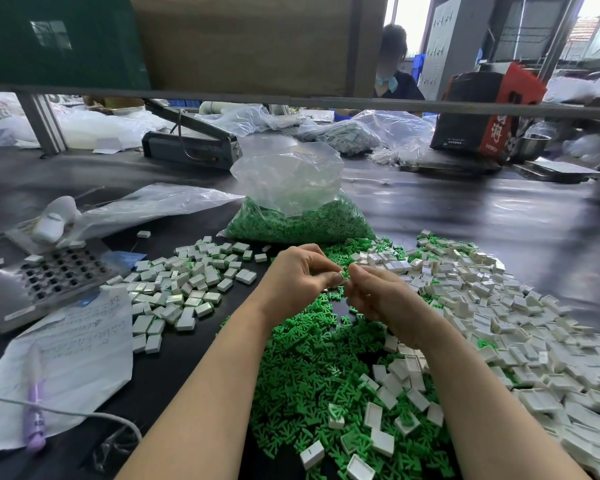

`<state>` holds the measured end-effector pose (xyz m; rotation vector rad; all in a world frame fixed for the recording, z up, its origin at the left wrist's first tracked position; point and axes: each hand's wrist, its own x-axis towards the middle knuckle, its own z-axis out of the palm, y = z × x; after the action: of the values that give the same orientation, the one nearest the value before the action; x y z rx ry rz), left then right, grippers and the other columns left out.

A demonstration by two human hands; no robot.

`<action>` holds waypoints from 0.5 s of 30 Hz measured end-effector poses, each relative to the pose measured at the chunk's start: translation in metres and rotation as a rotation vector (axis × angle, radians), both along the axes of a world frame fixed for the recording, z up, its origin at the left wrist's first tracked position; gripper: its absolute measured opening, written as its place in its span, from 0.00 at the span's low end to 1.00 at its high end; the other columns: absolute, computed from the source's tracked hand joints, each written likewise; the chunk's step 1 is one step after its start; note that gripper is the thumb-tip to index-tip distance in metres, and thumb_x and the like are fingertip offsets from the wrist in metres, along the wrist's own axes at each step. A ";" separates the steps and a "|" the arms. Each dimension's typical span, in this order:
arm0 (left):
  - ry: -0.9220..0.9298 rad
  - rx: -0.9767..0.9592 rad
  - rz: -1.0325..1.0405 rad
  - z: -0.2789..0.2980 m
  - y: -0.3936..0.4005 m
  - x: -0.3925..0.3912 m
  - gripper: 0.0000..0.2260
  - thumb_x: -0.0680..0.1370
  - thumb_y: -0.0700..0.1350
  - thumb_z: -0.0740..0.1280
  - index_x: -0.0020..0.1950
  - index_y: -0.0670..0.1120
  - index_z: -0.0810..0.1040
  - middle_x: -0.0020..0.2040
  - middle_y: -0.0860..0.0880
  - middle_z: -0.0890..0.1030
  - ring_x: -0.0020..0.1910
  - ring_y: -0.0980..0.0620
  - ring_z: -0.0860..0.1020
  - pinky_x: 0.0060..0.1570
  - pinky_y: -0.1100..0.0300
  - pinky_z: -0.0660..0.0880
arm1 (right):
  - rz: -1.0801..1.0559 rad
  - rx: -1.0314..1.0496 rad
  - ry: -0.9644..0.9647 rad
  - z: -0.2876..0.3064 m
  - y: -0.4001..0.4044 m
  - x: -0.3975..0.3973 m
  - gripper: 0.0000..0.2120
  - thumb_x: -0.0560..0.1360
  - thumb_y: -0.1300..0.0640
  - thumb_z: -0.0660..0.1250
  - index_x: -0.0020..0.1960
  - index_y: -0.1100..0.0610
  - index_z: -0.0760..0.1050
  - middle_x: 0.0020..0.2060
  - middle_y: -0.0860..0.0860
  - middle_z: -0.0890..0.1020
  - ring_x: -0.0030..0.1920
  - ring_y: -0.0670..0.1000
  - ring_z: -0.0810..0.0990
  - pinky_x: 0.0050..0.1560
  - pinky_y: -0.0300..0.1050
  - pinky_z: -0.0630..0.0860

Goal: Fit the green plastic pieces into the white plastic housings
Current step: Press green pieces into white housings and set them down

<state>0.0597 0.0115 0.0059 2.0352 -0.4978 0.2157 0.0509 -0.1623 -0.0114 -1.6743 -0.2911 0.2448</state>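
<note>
White housing sits pinched between left hand and right hand, both clamped on it, above the green pieces heaped on the desk.

Green pieces heaped centre — white housings piled right.

Behind the loose green pieces is sitting their bag; housings are lying right of them, filled ones left.

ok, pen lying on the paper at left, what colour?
Light purple pen, clearest in the head view.
</note>
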 end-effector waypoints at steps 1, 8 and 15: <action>0.003 0.021 0.002 0.000 0.001 0.001 0.02 0.75 0.40 0.74 0.46 0.43 0.86 0.41 0.51 0.79 0.37 0.62 0.77 0.40 0.71 0.73 | -0.033 -0.048 -0.058 0.000 0.000 0.001 0.14 0.81 0.50 0.60 0.41 0.56 0.72 0.29 0.50 0.71 0.30 0.48 0.65 0.30 0.41 0.61; 0.188 0.016 -0.021 -0.006 -0.003 0.003 0.08 0.81 0.46 0.65 0.44 0.44 0.77 0.36 0.49 0.79 0.36 0.53 0.75 0.41 0.54 0.74 | -0.155 -0.081 -0.263 -0.003 0.006 0.005 0.13 0.82 0.60 0.59 0.39 0.59 0.72 0.30 0.51 0.70 0.30 0.47 0.66 0.33 0.45 0.63; 0.311 -0.228 -0.132 -0.017 -0.013 -0.001 0.14 0.85 0.45 0.56 0.40 0.46 0.70 0.33 0.51 0.70 0.28 0.60 0.68 0.31 0.69 0.66 | -0.133 -0.039 -0.179 -0.007 0.004 0.005 0.17 0.83 0.58 0.57 0.36 0.58 0.71 0.25 0.47 0.70 0.28 0.46 0.65 0.31 0.41 0.62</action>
<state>0.0590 -0.0017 -0.0110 1.7646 -0.3908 -0.1194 0.0559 -0.1582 -0.0180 -1.7491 -0.3091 0.0009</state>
